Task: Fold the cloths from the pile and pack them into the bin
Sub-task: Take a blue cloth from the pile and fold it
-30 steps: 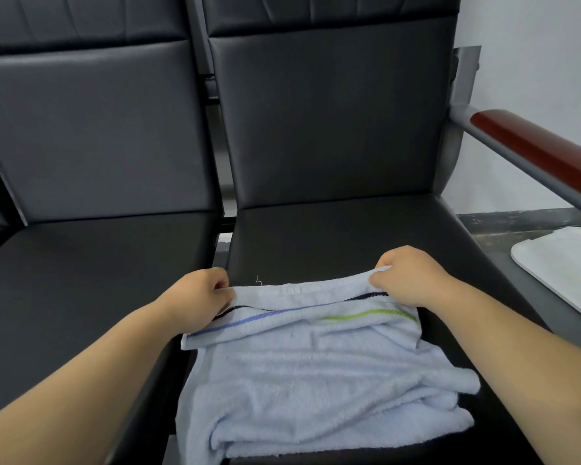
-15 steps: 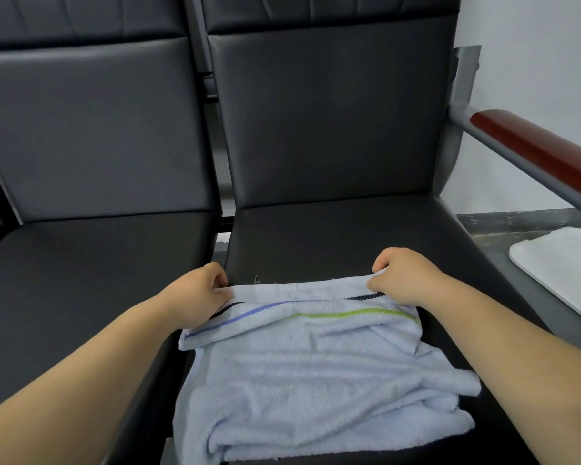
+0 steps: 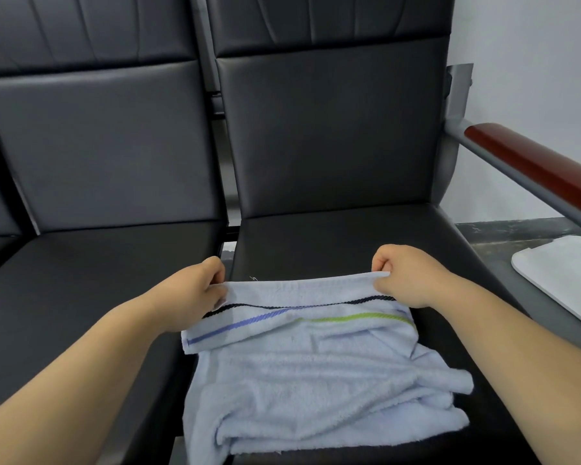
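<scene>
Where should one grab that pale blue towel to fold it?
Pinch the pale blue striped terry towel at the two far corners of its hem, one from each side, as the left hand and right hand do: that edge lies straight, the near part is bunched.

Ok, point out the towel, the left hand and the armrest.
towel (image 3: 316,374), head view, wrinkled middle.
left hand (image 3: 193,295), head view, back of hand.
armrest (image 3: 534,166), head view, red top.

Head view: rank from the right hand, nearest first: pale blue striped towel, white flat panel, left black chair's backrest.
1. Pale blue striped towel: pinched by the right hand.
2. White flat panel: off to the right.
3. Left black chair's backrest: far left, behind.
</scene>
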Tool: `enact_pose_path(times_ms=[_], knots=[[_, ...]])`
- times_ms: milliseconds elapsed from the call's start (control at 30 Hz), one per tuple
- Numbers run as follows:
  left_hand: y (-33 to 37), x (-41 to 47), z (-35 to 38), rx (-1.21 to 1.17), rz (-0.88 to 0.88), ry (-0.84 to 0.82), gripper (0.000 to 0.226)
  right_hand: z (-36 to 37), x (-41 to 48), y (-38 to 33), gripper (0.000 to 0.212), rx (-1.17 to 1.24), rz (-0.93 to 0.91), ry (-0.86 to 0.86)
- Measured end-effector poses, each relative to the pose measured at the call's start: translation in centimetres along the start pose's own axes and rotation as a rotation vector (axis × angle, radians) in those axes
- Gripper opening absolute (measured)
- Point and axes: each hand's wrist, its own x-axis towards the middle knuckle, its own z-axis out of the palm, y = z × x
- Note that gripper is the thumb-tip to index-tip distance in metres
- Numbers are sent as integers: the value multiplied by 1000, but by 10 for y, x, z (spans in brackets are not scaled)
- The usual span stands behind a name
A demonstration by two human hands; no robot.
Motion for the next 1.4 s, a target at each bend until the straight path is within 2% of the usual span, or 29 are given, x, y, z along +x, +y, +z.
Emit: enact_pose_path(times_ms=[200,367,433,533,600,700,767,833,900,967,1033,1100,1133,1200,1267,1333,1400], knots=[[-6,-17,-11,116,17,52,13,-9,-16,-4,11,18,24,88],[-11,-26,-13,133,-64,104,14,-11,-28,0,8,185,136,133],[-11,-27,-12,132,-122,135,13,-11,-30,0,14,342,216,162],[-12,-26,-8,57,-210,232,12,-13,-36,-6,29,824,382,106],[-11,-19,-4,-174,-325,329,12,-15,-36,-11,34,1039,399,67],[-2,-7,3,-794,-466,373,10,-18,-32,-16,33,1144,250,102],[11,-1,-5,-1078,-354,425,7,-27,-30,-22,17,1175,93,208],[26,0,-23,-1183,-178,507,14,-43,-29,-28,6,1229,-32,367],[42,-6,-40,-1240,-3,574,9,-60,-31,-28,8,1287,-120,513],[53,-11,-56,-1243,127,629,15,-76,-36,-23,9,1274,-175,617],[59,-18,-65,-1240,201,618,19,-84,-45,-15,10,1139,-181,686],[59,-25,-63,-1132,194,605,16,-85,-57,-9,10,934,-147,701],[56,-28,-59,-1003,159,603,15,-82,-62,-4,9,849,-124,683],[43,-32,-50,-736,92,546,14,-72,-65,6,13,762,-74,600],[28,-33,-41,-582,42,418,13,-63,-63,18,16,703,1,440],[16,-33,-35,-527,-19,271,16,-56,-60,30,20,612,103,236],[9,-33,-29,-612,-87,74,17,-50,-62,38,15,482,239,31]])
